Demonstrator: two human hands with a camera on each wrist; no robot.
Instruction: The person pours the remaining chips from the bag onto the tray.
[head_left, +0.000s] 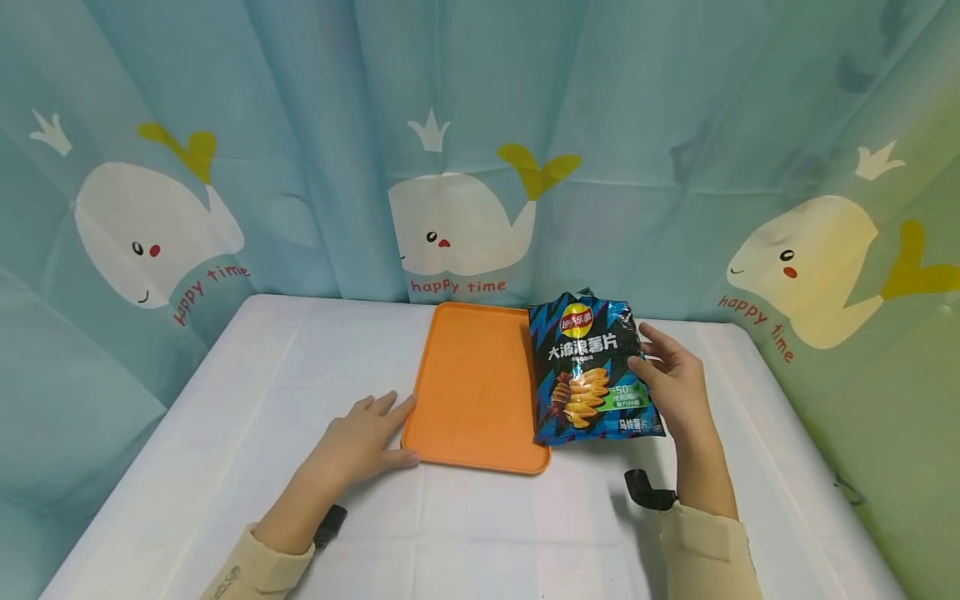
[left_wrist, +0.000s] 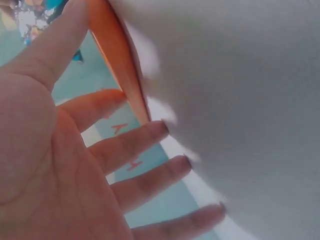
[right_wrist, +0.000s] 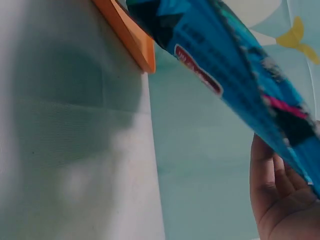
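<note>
A blue and black bag of potato chips [head_left: 592, 375] is held at its right edge by my right hand [head_left: 675, 379], thumb in front and fingers behind. The bag covers the right side of an orange tray [head_left: 472, 392] lying on the table. In the right wrist view the bag [right_wrist: 220, 65] appears edge-on, raised off the table, with part of my hand [right_wrist: 290, 205] behind it. My left hand [head_left: 360, 442] touches the tray's left edge with extended, spread fingers. The left wrist view shows thumb and index finger at the tray's rim [left_wrist: 125, 65].
A white-covered table [head_left: 285, 375] extends around the tray. Behind it hangs a blue-green curtain [head_left: 322, 167] printed with whales, continuing along both sides. A black wrist-camera piece [head_left: 648, 490] sticks out beside the right wrist, another [head_left: 330, 525] beside the left.
</note>
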